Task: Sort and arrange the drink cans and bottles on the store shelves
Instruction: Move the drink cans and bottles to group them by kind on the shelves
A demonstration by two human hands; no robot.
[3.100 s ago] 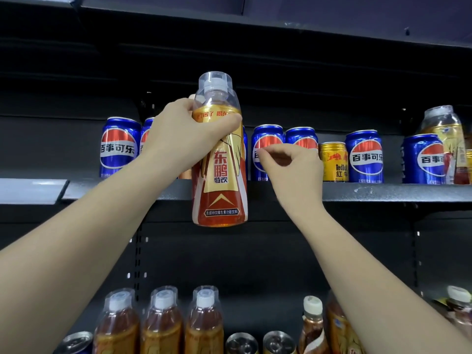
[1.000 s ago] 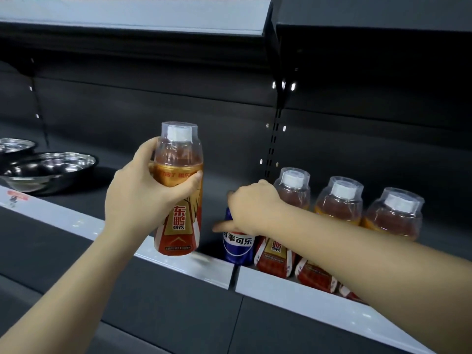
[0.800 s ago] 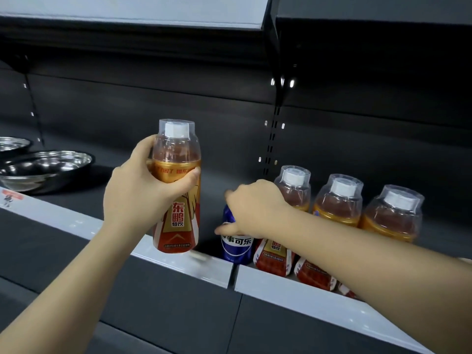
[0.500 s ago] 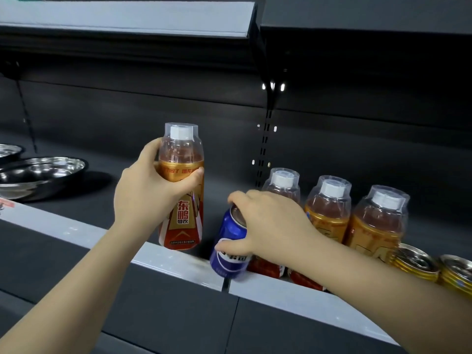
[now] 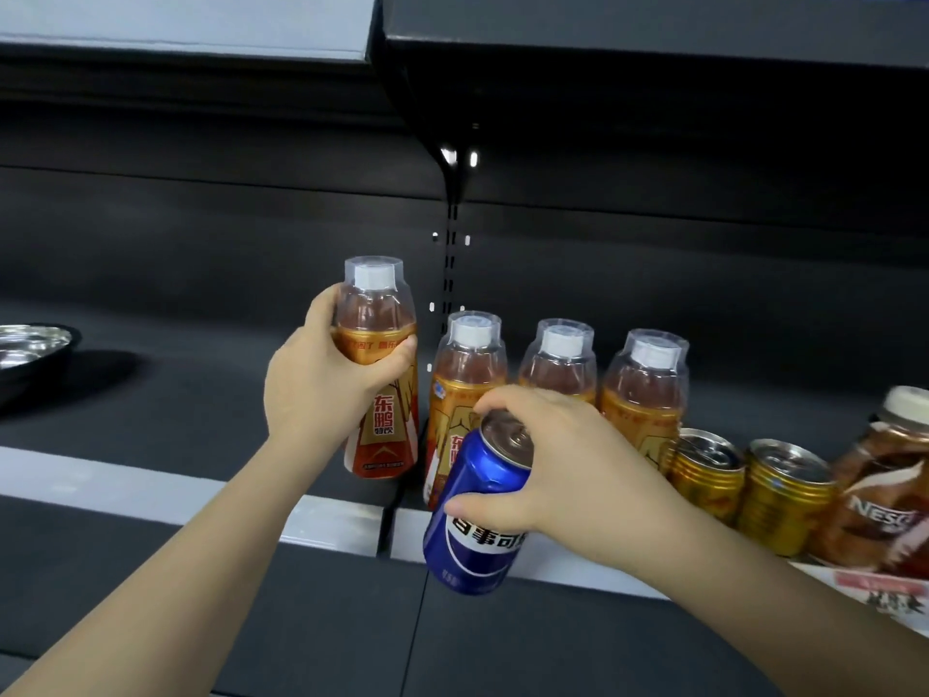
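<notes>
My left hand (image 5: 316, 389) grips an orange energy-drink bottle (image 5: 380, 374) with a clear cap cover, upright above the shelf's front edge (image 5: 151, 485). My right hand (image 5: 548, 455) holds a blue Pepsi can (image 5: 477, 510) by its top and side, tilted, in front of and below the shelf edge. Behind the can three matching orange bottles (image 5: 558, 359) stand in a row on the shelf.
Two gold cans (image 5: 744, 480) and a brown Nescafe bottle (image 5: 885, 485) stand to the right of the row. A steel bowl (image 5: 30, 354) sits at the far left. Another shelf (image 5: 603, 27) hangs overhead. Dark shelf floor lies between bowl and bottles.
My right hand took the Pepsi can off the shelf and drew it forward and down, tilted. My left hand carried the bottle rightward, close to the row of matching bottles.
</notes>
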